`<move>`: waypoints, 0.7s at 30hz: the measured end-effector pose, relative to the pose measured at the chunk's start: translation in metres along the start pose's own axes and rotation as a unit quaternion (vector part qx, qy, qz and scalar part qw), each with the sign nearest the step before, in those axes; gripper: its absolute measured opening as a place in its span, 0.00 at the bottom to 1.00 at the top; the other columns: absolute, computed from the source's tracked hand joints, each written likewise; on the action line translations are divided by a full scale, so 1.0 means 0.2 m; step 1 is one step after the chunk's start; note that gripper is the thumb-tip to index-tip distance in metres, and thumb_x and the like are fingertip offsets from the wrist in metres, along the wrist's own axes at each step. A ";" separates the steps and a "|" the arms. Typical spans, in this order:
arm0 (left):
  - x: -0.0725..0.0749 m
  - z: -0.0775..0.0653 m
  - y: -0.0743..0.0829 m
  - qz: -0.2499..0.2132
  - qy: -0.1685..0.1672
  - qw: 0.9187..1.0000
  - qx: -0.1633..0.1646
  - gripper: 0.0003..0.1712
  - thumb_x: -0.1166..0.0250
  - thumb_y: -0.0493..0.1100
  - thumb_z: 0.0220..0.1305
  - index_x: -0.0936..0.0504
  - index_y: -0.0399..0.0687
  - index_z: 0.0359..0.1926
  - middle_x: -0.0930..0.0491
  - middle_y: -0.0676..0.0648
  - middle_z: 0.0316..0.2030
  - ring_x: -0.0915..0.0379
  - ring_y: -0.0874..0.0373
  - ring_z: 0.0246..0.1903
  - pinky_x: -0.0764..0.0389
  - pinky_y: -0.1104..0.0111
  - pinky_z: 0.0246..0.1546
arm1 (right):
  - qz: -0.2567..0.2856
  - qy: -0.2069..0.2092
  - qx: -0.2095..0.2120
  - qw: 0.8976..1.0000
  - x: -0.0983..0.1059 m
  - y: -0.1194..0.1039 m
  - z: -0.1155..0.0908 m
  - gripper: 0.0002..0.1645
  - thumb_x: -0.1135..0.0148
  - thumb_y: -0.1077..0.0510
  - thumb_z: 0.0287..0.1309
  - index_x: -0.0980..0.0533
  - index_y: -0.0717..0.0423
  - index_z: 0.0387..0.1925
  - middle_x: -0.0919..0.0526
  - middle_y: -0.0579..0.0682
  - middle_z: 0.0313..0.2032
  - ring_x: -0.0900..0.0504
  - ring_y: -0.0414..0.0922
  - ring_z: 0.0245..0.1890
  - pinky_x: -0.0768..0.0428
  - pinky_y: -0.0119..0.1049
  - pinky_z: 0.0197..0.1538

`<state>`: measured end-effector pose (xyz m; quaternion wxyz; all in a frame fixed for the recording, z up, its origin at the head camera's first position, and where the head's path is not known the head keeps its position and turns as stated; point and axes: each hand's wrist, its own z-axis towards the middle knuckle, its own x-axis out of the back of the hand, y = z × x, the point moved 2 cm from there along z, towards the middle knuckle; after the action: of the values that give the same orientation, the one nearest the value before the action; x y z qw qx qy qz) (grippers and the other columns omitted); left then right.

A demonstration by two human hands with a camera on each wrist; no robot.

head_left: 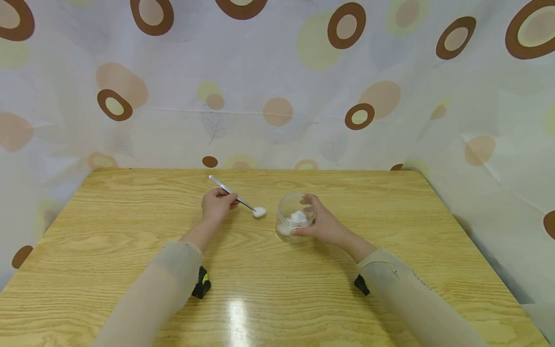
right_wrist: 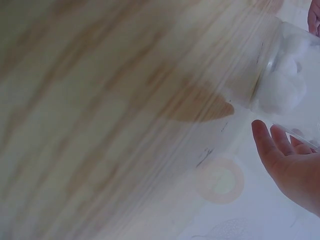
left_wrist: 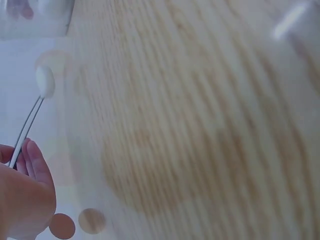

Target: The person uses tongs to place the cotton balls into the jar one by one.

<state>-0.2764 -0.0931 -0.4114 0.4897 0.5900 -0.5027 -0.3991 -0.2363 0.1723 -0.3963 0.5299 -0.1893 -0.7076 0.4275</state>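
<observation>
My left hand (head_left: 217,205) pinches a pair of metal tweezers (head_left: 223,187) between thumb and fingers. Gripped at the tweezers' tips is a white cotton ball (head_left: 259,212), which the left wrist view shows too, held out beyond the fingers. To its right, a clear round jar (head_left: 284,231) has its mouth uncovered, with several white cotton balls (right_wrist: 282,90) inside. My right hand (head_left: 325,224) holds the jar from the right, thumb at the near side and fingers at the far side. The cotton ball in the tweezers is outside the jar, a short gap to its left.
A wooden table (head_left: 277,299) spreads under both hands. Behind it and at both sides hangs a pale cloth (head_left: 251,140) patterned with brown and yellow circles. Dark wrist devices (head_left: 201,283) show beside both sleeves.
</observation>
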 end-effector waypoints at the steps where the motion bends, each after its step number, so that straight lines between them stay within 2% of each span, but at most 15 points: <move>1: 0.00 0.00 0.00 -0.004 0.000 1.000 0.002 0.04 0.42 0.32 0.61 0.28 0.33 0.34 0.23 0.47 0.30 0.23 0.68 0.23 0.16 0.78 0.33 | 0.000 0.000 0.000 1.000 0.00 0.00 0.00 0.61 0.27 0.50 0.46 0.57 0.61 0.69 0.45 0.61 0.67 0.40 0.59 0.66 0.28 0.53 0.60; 11: 0.01 -0.02 0.06 -0.073 0.007 0.997 0.018 0.06 0.42 0.32 0.61 0.31 0.39 0.30 0.26 0.49 0.28 0.24 0.67 0.22 0.17 0.79 0.31 | -0.004 0.001 0.002 1.000 0.00 0.00 0.00 0.62 0.27 0.48 0.45 0.58 0.62 0.69 0.45 0.61 0.67 0.40 0.59 0.67 0.27 0.53 0.59; 21: 0.05 -0.01 0.14 -0.096 0.001 0.995 0.011 0.06 0.43 0.34 0.63 0.32 0.41 0.30 0.25 0.51 0.26 0.23 0.67 0.23 0.17 0.80 0.33 | -0.008 -0.004 -0.010 1.000 -0.01 -0.01 0.01 0.62 0.28 0.48 0.47 0.58 0.60 0.70 0.45 0.59 0.68 0.42 0.58 0.68 0.28 0.53 0.60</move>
<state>-0.2786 -0.1035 -0.3829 0.4432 0.6413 -0.4473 -0.4384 -0.2369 0.1694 -0.3951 0.5286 -0.1867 -0.7155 0.4169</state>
